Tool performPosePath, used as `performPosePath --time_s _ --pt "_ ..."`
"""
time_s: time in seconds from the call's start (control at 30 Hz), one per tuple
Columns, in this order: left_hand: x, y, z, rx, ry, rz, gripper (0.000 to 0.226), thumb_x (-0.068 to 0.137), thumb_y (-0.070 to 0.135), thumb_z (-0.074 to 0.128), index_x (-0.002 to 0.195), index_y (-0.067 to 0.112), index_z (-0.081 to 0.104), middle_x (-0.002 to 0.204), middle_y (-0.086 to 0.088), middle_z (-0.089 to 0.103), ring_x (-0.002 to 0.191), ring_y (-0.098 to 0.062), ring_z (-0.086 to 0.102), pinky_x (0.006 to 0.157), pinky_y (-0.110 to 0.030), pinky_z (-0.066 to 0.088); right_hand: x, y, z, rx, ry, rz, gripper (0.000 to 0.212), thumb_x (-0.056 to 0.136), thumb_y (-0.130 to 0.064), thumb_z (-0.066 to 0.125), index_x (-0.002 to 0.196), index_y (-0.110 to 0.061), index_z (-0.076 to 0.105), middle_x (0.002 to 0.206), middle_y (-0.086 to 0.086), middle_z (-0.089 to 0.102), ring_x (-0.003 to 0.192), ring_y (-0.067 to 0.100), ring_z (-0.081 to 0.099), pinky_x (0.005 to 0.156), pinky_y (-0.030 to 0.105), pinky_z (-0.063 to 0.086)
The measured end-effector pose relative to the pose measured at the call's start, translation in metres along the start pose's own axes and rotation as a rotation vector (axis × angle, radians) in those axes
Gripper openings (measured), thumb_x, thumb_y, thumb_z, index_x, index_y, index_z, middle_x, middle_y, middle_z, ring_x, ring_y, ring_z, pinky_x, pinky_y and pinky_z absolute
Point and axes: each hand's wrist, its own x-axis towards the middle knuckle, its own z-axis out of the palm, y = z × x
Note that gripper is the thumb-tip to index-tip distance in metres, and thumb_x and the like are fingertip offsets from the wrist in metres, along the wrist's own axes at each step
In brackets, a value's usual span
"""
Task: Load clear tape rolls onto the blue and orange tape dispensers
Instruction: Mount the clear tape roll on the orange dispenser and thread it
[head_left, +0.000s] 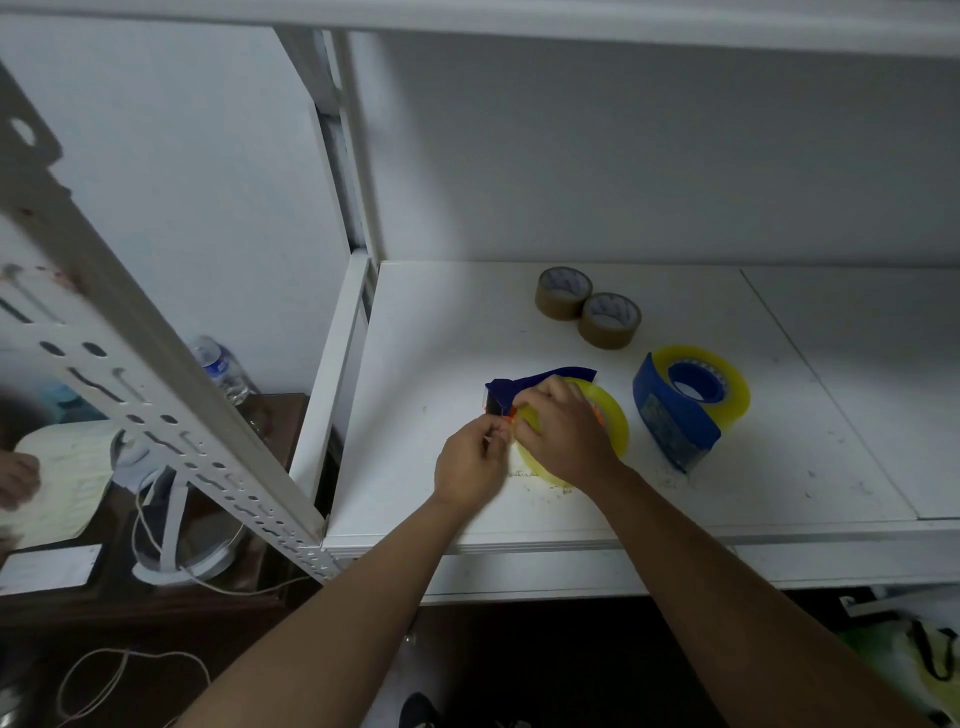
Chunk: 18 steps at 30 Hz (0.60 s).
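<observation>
Both hands are busy on the same thing. The right hand (563, 436) is draped over the top of a clear tape roll (605, 421), fingers curled down round its near-left edge, thumb side toward the dispenser head. The left hand (470, 460) comes in from lower left with fingertips pressed together in a pinch right at the front of the dispenser; looks like it's pinching the loose tape end, but the hand is motion-blurred, so that's hard to confirm. Both forearms reach up from the bottom of the frame and converge on that spot.

The roll sits in the orange and dark blue dispenser (511, 392), which lies on the white shelf (431, 322) near its front-left part. Its long axis runs roughly left-right, cutter end pointing left, dark blue handle sweeping up and right behind the right hand.

Just right of it, apart from it, the blue dispenser (675, 415) stands with a second clear roll (732, 384) already on its hub, cutter end pointing toward the shelf's front edge. Behind, two brown tape rolls (587, 306) lie flat, touching each other.
</observation>
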Motion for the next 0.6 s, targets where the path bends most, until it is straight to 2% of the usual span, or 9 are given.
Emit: performPosePath --time_s 0.1,0.17,0.3,0.47,0.53,0.6 --pt "0.0 0.003 0.001 -0.038 0.014 0.008 0.017 0.091 0.014 0.051 0.088 0.029 0.059 0.088 0.012 0.062 0.073 -0.008 0.053 0.067 -0.028 0.044 0.004 0.0 -0.006 0.024 -0.043 -0.005 0.028 0.079 -0.038 0.057 0.097 -0.02 0.068 0.098 0.0 0.055 0.093 0.019 0.049 0.073 0.03 0.039" --pt "0.0 0.004 0.001 -0.083 0.022 -0.015 0.022 0.088 0.01 0.051 0.084 0.03 0.057 0.084 0.017 0.061 0.066 -0.002 0.05 0.063 -0.025 0.041 0.007 -0.001 -0.008 0.027 -0.057 -0.019 0.022 0.082 -0.036 0.062 0.097 -0.02 0.068 0.098 -0.001 0.053 0.094 0.017 0.048 0.072 0.028 0.037" --pt "0.002 0.003 -0.001 -0.128 0.006 -0.029 0.021 0.087 0.007 0.055 0.081 0.026 0.059 0.08 0.015 0.062 0.06 0.001 0.048 0.063 -0.021 0.041 0.006 0.0 -0.009 0.048 -0.064 -0.055 0.011 0.085 -0.031 0.062 0.089 -0.022 0.068 0.094 -0.004 0.05 0.091 0.017 0.048 0.072 0.033 0.044" --pt "0.006 0.002 0.0 -0.149 0.022 -0.071 0.003 0.091 0.015 0.059 0.089 0.015 0.056 0.076 0.013 0.055 0.062 -0.003 0.047 0.061 -0.019 0.038 0.005 -0.001 -0.01 0.014 -0.106 -0.069 0.014 0.091 -0.028 0.056 0.092 -0.019 0.067 0.098 -0.002 0.052 0.094 0.018 0.048 0.07 0.028 0.03" --pt "0.008 0.004 0.0 -0.163 0.043 -0.113 0.005 0.092 0.015 0.058 0.091 0.014 0.053 0.076 0.011 0.055 0.066 -0.007 0.049 0.062 -0.018 0.038 0.008 -0.004 -0.01 -0.01 -0.112 -0.031 0.016 0.091 -0.03 0.055 0.091 -0.017 0.066 0.1 -0.002 0.053 0.096 0.017 0.047 0.07 0.029 0.031" --pt "0.009 0.008 0.001 -0.162 0.068 -0.148 0.006 0.091 0.014 0.057 0.09 0.013 0.051 0.074 0.01 0.054 0.065 -0.006 0.048 0.058 -0.012 0.037 0.012 -0.008 -0.008 -0.027 -0.128 0.007 0.018 0.09 -0.03 0.056 0.088 -0.015 0.066 0.099 0.0 0.053 0.096 0.018 0.047 0.072 0.032 0.038"
